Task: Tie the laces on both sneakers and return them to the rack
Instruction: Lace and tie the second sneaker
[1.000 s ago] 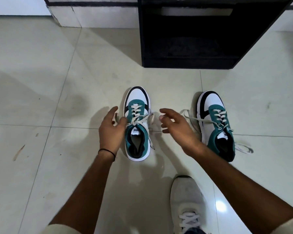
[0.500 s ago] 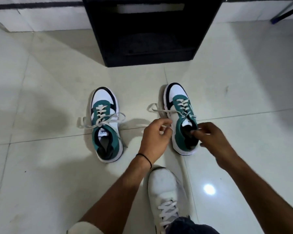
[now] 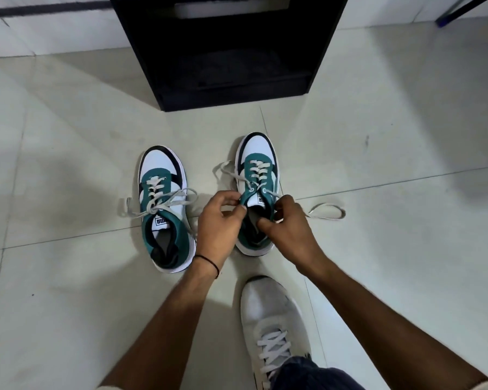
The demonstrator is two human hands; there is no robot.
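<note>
Two teal, white and black sneakers stand on the tiled floor. The left sneaker [image 3: 164, 209] has its laces pulled into a bow across the tongue. The right sneaker [image 3: 258, 175] has loose laces: one end [image 3: 327, 213] trails right on the floor, the other loops out to the left. My left hand [image 3: 219, 223] pinches the left side of the right sneaker's collar by the top eyelet. My right hand [image 3: 286, 226] grips its right side, thumb inside the opening. Whether either hand also holds a lace is hidden.
A black shoe rack [image 3: 228, 52] stands straight ahead against the white wall, its lower shelf dark. My own foot in a white sneaker [image 3: 273, 330] rests on the floor just behind my hands. A dark metal leg [image 3: 462, 9] shows at the top right.
Both hands left the left sneaker and moved onto the right sneaker, closing on its collar. The view shifted right, so both sneakers now sit nearer the centre.
</note>
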